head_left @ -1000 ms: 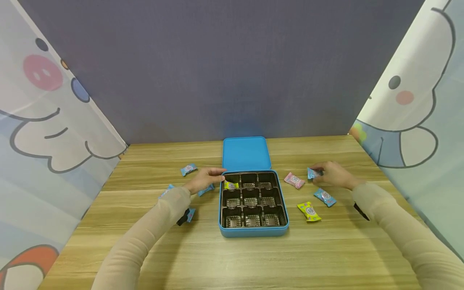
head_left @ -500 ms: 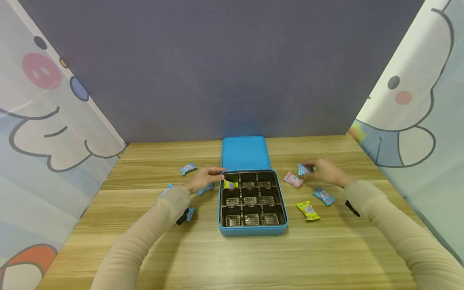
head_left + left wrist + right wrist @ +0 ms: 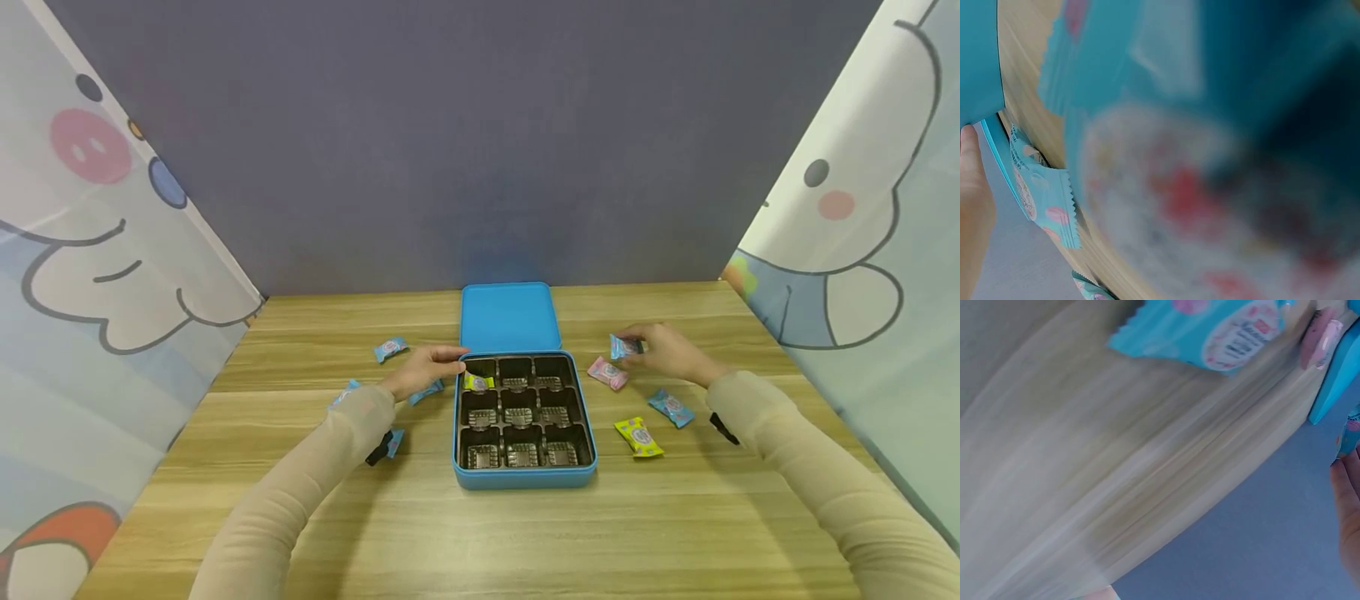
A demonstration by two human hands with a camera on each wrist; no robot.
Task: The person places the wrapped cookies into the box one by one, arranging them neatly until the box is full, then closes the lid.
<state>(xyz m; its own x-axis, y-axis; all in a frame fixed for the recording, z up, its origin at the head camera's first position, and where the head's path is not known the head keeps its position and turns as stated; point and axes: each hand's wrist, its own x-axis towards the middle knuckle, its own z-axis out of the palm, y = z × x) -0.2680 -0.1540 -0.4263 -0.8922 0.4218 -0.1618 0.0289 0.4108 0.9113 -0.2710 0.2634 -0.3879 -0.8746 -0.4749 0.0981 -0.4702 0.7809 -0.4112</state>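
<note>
In the head view my right hand point(image 3: 670, 353) pinches a blue wrapped candy point(image 3: 621, 347) over the table, right of the tin. The same held candy point(image 3: 1352, 429) shows at the right edge of the right wrist view. My left hand point(image 3: 418, 372) rests its straight fingers at the back left corner of the blue tin point(image 3: 525, 478), thumb by the rim. A black tray divides the tin into several compartments. One yellow candy point(image 3: 478, 382) lies in its back left compartment. Just beyond the right fingertips is a pink candy point(image 3: 608, 373).
The tin's blue lid point(image 3: 510, 317) lies folded back behind it. On the right are a blue candy point(image 3: 671, 408) and a yellow candy point(image 3: 639, 437). Several blue candies, including one at the back point(image 3: 391, 349), lie around the left arm. A grey wall point(image 3: 480, 150) stands behind.
My right hand has moved left toward the tin with the blue candy, slowing in the last half second. The left hand has stayed at the tin's corner.
</note>
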